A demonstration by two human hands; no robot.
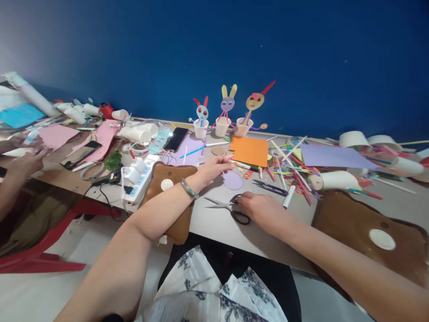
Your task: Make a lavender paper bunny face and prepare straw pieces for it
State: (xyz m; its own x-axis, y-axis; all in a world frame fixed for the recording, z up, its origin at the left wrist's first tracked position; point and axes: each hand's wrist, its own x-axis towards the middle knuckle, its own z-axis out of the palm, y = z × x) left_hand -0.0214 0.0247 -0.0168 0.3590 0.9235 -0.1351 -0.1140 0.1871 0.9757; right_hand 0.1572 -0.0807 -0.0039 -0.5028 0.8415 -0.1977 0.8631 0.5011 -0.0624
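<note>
open scissors next to a tiny purple circle, kinda tight bench

using the flat, round, light-purple paper disc [233,181] as the clock centre: it's lying on the pale grey tabletop [214,227]. the steel scissors with black loop handles [226,206] are at 6, blades spread and pointing toward 9. the bare right hand [260,208] is at 4, fingers curled at the upper loop; can't tell if that's a proper grip. the bare left hand [213,169] is at 10, fingers bent near the disc, can't tell if they've got anything.

i'd call this step scissor handling. imo the next move calls for minding those spread blades and a light pinch on the disc's thin rim.

room-wise, there's an open strip from the scissors to the front edge at 6. a soft brown fabric pouch [182,221] blocks 8, black-handled metal snips [270,187] crowd 3, a rectangular orange paper sheet [250,152] sits at 1.
</note>
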